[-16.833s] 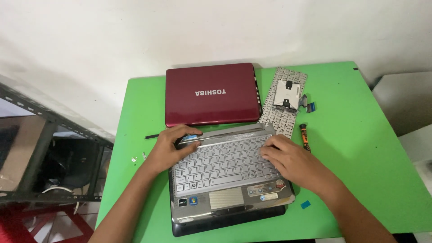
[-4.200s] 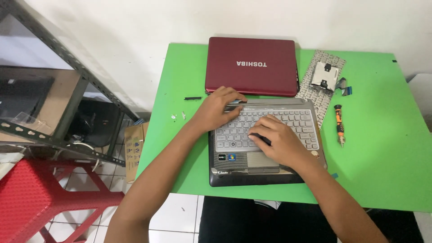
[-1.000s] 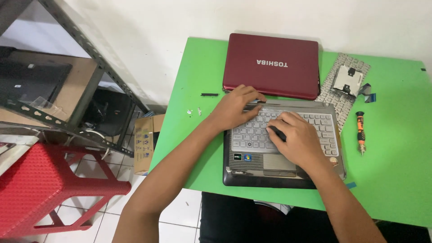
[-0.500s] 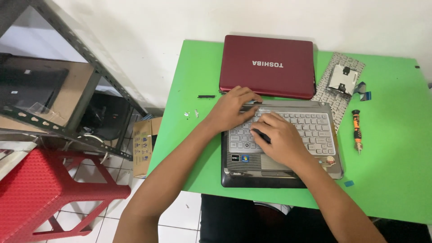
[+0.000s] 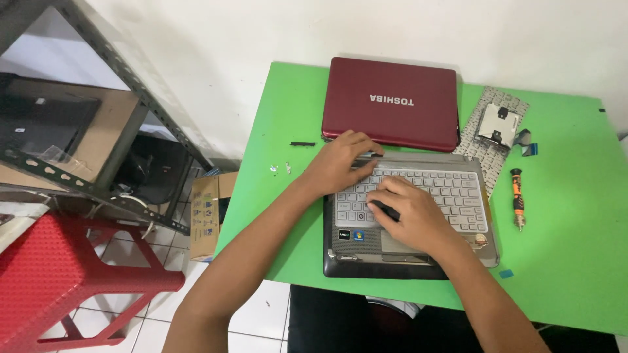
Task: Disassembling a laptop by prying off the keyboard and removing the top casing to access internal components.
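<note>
Right hand [image 5: 409,216] slid left over keyboard [image 5: 418,196] since half second ago, fingers curled, pressing. Left hand [image 5: 337,163] flat, still pinning far-left corner. Reseating continues, I reckon.

— What lies under the fingers?
— The left hand [image 5: 337,163] rests on the laptop base [image 5: 409,216] at its far left corner; the right hand [image 5: 412,216] lies on the keyboard [image 5: 451,193], nearer the front edge.

— And beyond the fingertips?
— A closed laptop [image 5: 391,101] on the table [image 5: 569,261]. Right of the fingers: a loose keyboard [image 5: 481,147] with a drive [image 5: 498,124] on it, and a screwdriver [image 5: 517,196]. Left: small screws [image 5: 281,168].
</note>
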